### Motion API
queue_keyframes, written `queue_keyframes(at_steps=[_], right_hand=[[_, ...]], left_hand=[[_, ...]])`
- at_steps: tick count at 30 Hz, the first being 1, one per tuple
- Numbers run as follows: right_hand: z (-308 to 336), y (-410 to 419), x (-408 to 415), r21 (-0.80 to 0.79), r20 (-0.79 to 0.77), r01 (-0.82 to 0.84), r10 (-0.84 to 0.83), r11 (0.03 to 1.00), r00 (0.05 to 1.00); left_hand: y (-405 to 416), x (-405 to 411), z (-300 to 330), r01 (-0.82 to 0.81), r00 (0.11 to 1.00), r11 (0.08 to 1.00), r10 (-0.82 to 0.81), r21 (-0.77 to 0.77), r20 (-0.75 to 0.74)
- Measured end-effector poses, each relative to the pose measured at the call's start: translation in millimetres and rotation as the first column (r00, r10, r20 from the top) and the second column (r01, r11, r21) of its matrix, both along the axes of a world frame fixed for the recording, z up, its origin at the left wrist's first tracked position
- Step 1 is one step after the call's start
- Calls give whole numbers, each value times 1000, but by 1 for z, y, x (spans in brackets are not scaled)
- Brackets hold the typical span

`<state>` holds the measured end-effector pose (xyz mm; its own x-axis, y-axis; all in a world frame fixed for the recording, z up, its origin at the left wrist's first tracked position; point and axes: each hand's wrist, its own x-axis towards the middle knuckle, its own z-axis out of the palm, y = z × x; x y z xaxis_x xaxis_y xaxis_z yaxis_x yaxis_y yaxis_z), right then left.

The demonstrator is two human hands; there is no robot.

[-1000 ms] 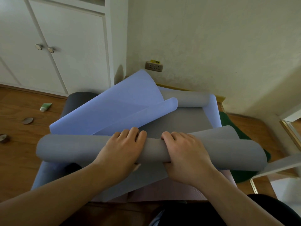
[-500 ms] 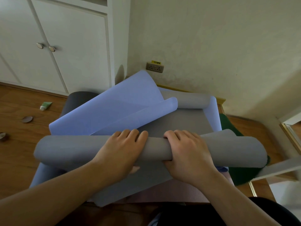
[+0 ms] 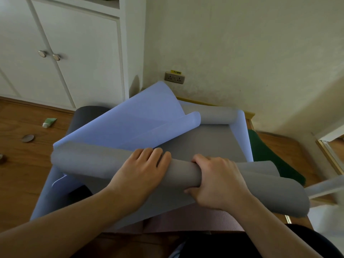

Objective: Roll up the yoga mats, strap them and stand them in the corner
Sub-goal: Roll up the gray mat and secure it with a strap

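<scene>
My left hand lies flat, fingers together, on the grey roll at centre; my right hand, at 3 o'clock of it, curls around the roll. The mat's unrolled part stretches toward 12 o'clock, its blue underside folded up.

The person's left hand and right hand were bare, forearms uncovered, no rings or watch visible; dark clothing showed below.
</scene>
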<state>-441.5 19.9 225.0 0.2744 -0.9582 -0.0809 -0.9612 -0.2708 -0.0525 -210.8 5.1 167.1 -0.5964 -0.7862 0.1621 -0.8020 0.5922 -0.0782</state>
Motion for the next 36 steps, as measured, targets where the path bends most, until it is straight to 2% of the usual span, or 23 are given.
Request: queue_keyframes(at_steps=[2,5,8,13,20,27,31,36], right_hand=[[-2,2,3,15,-26,-37,37,999,999],[-7,5,5,-88,-95,-119,110,989,989],[-13,4,5,-133,-206,-139,110,981,972],[-13,-1,0,-170,-137,-118,95,978,986],[-3,-1,-8,-117,-80,-93,84,989,993],[-12,-3,-4,-214,-229,-85,35,973,973],[-12,-5,-6,-297,-122,-33,-4,954,993],[-12,-2,-4,-446,116,157,-117,881,986]], left_hand=[[-2,2,-7,9,1000,999,-9,32,-9],[-5,5,-9,5,998,998,-1,69,-58],[-7,7,-8,2,996,996,7,93,-88],[-5,8,-7,25,993,994,-13,107,-114],[-8,4,-9,-27,1000,991,25,130,19],[-11,8,10,-34,999,997,35,76,-1],[-9,10,19,-13,999,1000,14,28,-37],[-19,12,47,-27,992,971,-3,-236,-125]])
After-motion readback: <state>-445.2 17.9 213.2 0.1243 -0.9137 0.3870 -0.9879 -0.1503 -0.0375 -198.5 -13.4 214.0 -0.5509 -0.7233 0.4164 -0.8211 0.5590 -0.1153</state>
